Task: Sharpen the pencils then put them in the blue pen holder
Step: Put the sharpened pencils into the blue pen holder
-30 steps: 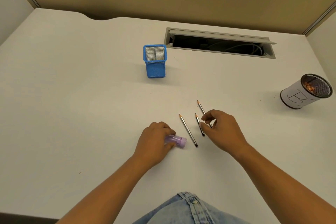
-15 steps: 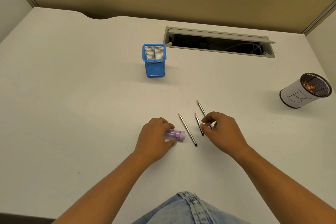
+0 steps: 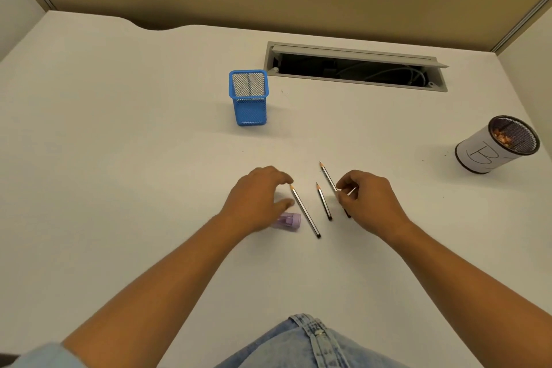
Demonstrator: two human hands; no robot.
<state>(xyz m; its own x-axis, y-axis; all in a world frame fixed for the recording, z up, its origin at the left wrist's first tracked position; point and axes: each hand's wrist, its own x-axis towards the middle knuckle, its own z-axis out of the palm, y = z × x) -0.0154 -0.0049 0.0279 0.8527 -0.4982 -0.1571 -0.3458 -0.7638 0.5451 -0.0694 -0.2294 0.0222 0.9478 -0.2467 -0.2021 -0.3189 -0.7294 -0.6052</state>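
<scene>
Three pencils lie side by side on the white desk, tips pointing away: a left pencil, a shorter middle pencil and a right pencil. My right hand pinches the right pencil between thumb and forefinger while it rests on the desk. My left hand hovers with fingers apart beside the left pencil's tip and holds nothing. A purple sharpener lies on its side just under that hand's thumb. The blue mesh pen holder stands upright farther back, left of centre.
A white-wrapped mesh cup holding pencil shavings stands at the right edge. An open cable slot runs along the back of the desk. Partition walls close the desk at the back and sides.
My left hand has let go of the purple sharpener and moved up and right toward the left pencil, fingers spread. The sharpener stays on the desk. My right hand barely moved.
</scene>
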